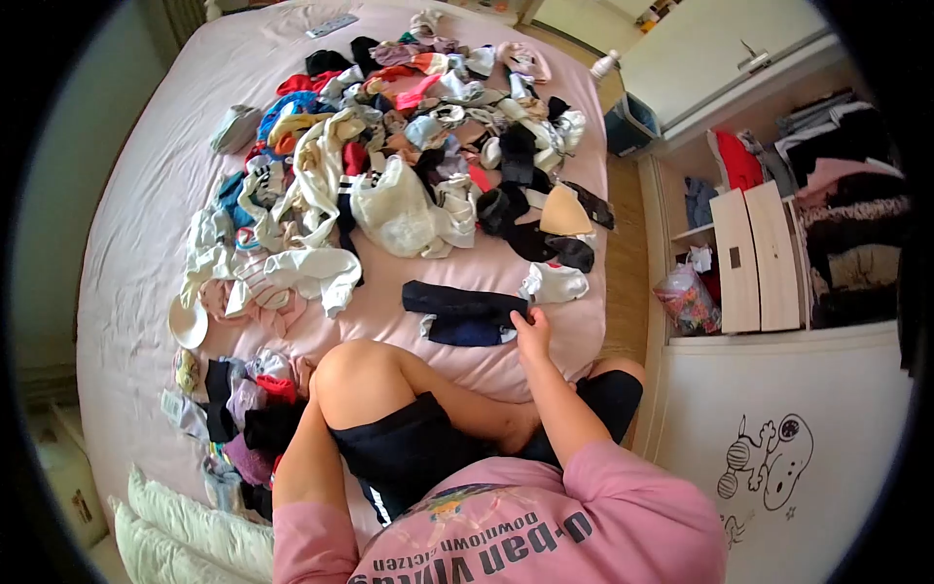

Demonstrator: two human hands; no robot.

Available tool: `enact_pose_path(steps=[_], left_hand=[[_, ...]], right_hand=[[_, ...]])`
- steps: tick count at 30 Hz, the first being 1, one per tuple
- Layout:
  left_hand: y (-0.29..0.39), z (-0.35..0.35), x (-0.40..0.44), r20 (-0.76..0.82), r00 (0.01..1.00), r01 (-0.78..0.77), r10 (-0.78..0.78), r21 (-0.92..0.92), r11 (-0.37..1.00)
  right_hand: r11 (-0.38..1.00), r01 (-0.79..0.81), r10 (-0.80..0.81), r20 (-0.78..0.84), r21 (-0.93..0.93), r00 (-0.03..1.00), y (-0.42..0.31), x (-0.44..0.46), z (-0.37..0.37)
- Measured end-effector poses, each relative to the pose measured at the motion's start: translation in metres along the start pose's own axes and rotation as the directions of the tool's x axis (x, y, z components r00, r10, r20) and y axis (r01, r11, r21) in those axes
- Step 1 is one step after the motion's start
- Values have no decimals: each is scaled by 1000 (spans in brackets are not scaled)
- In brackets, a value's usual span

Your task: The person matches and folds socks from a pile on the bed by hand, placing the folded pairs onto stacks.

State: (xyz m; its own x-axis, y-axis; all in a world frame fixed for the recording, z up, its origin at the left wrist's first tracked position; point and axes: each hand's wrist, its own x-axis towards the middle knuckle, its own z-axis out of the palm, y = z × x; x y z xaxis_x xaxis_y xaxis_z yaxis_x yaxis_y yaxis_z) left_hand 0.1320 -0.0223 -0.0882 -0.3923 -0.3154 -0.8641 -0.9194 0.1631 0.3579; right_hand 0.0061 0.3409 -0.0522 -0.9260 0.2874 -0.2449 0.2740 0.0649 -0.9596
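My right hand (530,333) pinches the right end of a dark navy cloth item (462,313), which lies stretched out flat on the pink bedsheet in front of my legs. Some white shows along its lower edge. A white crumpled cloth (556,283) lies just beyond that hand. My left forearm runs up beside my bent knee, close to the smaller clothes pile (248,404); the fingers of that hand are hidden.
A large mixed heap of small clothes (399,146) spreads across the bed. A beige cup-shaped pad (564,211) lies at its right edge, a white one (188,322) at the left. Pillows (185,530) are at lower left. An open wardrobe (666,209) stands right.
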Motion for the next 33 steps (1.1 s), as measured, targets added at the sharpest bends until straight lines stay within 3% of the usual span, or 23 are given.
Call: enact_pose_path(steps=[1,5,8,9,11,13,14,15,18,19,22,26,28,29,30,31,33], left_hand=[[1,1,0,2,1000,-2,2,7,1000],[6,5,2,11,1000,-10,10,33,999],[8,9,2,21,1000,-11,10,46,999],[7,10,1,20,1000,-12,11,49,999],[9,10,1,21,1000,-17,16,56,998],[10,10,-1,20,1000,-22,21,60,998],[11,10,-1,17,1000,-18,17,62,998],[11,11,-2,19,1000,-18,17,66,998],[11,12,-2,16,1000,-12,11,70,997],[11,12,-2,15,1000,-12,11,71,997],[12,9,-2,6,1000,-5,5,75,997],[17,8,-2,-3,1000,-6,7,79,997],[19,7,0,-2,1000,-8,8,76,997],[19,5,0,-4,1000,-12,12,74,997],[20,5,1,-3,1000,-11,12,75,997],[20,4,1,-3,1000,-13,13,75,997],[22,4,1,0,1000,-10,10,81,997]], right_hand=[[999,-29,29,2,13,1000,1,0,-2],[960,85,-50,136,-267,989,7,7,-9],[855,355,-278,245,-378,929,-44,-16,2],[707,500,-463,206,-501,862,-45,-12,2],[301,628,-768,208,-717,606,-47,-6,1],[755,381,-430,35,-533,902,-24,3,-4],[898,186,-203,0,-399,979,-7,8,-8],[966,92,-113,-75,-241,991,-7,3,-3],[975,-200,198,31,98,980,-13,-10,1],[999,-15,17,67,-36,998,-8,-8,2],[965,241,-233,86,-102,969,-41,14,1],[974,225,-225,-64,-8,972,-84,83,-18],[908,384,-360,-157,167,920,-86,108,-22],[830,392,-514,-272,-396,814,-58,131,-35],[721,303,-567,-279,-623,775,-39,140,-47],[566,187,-622,-267,-803,736,-23,142,-58],[650,-89,-294,-357,-755,886,3,139,-77]])
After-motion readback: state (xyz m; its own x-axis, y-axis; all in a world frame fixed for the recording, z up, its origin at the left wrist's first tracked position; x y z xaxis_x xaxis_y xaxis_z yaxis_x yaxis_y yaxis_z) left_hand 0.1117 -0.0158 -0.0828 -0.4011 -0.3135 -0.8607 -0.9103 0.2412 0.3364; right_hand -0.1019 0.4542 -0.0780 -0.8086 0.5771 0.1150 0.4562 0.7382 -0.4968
